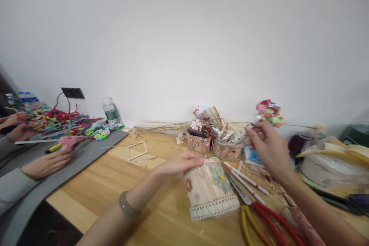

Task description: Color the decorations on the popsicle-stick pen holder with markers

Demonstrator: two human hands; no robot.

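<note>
My left hand (183, 163) grips the rim of a pale wooden-stick holder (206, 190), decorated with felt flowers, beads and a white lace band along its bottom. The holder leans toward me on the wooden table. My right hand (268, 148) is raised over the back of the table, pinching a small white tube (255, 121) between thumb and fingers. Just left of that hand sits a decorated wooden box (227, 150) with several white tubes. Beside the holder lie white and red pens (250, 180) and scissors (259, 211) with red and yellow handles.
Behind stand another small box (198, 144), dried flower stems and a pink-green paper flower (270, 112). Thin sticks (141, 157) and a water bottle (111, 109) are left. A co-worker's hand (49, 163) holds a pink glue gun (68, 142) near colourful yarn. A plastic-wrapped bundle (323, 169) is right.
</note>
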